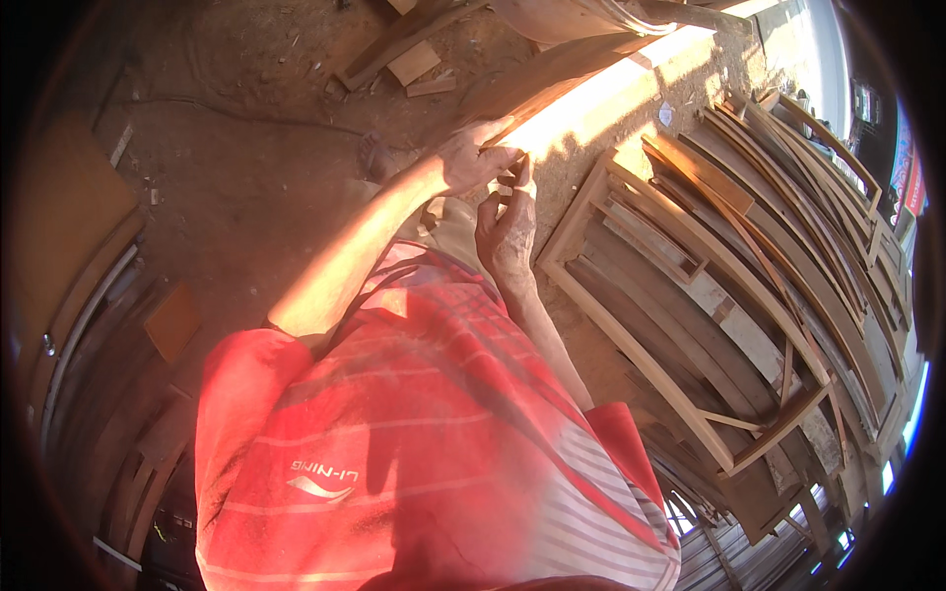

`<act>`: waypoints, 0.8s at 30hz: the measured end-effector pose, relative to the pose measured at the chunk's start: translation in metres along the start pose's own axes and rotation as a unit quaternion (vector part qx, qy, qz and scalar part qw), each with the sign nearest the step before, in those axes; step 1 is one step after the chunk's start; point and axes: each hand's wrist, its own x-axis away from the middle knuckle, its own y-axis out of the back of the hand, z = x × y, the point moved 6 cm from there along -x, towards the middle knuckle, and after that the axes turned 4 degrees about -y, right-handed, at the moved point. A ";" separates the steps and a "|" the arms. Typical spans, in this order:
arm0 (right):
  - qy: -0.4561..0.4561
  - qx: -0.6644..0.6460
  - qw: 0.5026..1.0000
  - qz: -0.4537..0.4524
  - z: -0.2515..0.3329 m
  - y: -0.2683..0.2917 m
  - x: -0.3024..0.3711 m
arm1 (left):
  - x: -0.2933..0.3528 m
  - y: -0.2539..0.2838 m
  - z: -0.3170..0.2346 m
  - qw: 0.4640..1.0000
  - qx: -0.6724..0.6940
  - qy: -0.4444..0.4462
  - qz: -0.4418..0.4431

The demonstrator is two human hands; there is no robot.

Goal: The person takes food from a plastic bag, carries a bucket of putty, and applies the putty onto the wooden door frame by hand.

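Observation:
My left hand (pixel 473 161) and my right hand (pixel 507 229) meet in front of my body, close to the near end of a long wooden board (pixel 552 81). The left fingers are bent inward, and their tips come together with those of the right hand. My right hand is curled, its thumb and forefinger pinched upward. Whatever lies between the fingertips is too small and shadowed to make out. Strong sunlight falls along the side of the board and on my left forearm. Whether the left hand touches the board is unclear.
On the right stands a wooden frame (pixel 709 231) before a large stack of planks (pixel 788 197). Wood offcuts (pixel 414 63) lie on the dirt floor (pixel 246 167) ahead. A cable (pixel 246 115) crosses the floor. Brown panels (pixel 74 212) stand at the left.

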 end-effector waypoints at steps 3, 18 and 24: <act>-0.003 -0.024 1.000 -0.011 0.005 -0.003 -0.002 | -0.004 -0.005 0.016 0.994 0.111 0.003 -0.003; -0.012 -0.013 1.000 -0.026 0.017 -0.019 0.000 | 0.005 0.002 0.005 0.987 0.116 0.109 0.027; -0.017 -0.028 0.999 -0.029 0.013 -0.012 0.002 | -0.001 0.003 0.004 0.996 0.084 0.006 -0.007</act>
